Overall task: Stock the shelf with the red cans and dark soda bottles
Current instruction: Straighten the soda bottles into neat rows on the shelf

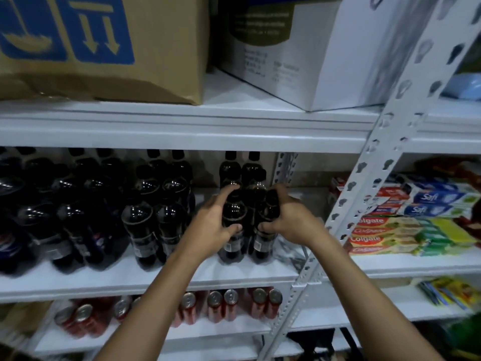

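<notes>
Both hands, left hand point(212, 222) and right hand point(289, 217), are gripping two dark soda bottles point(234, 217); seating them upright beside the far pair is looking wise.

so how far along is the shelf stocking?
Mostly done: dark soda bottles fill the middle shelf, red cans sit below. In hand: left hand and right hand each grip a bottle at the row's right end. Remaining stock is out of view.
</notes>
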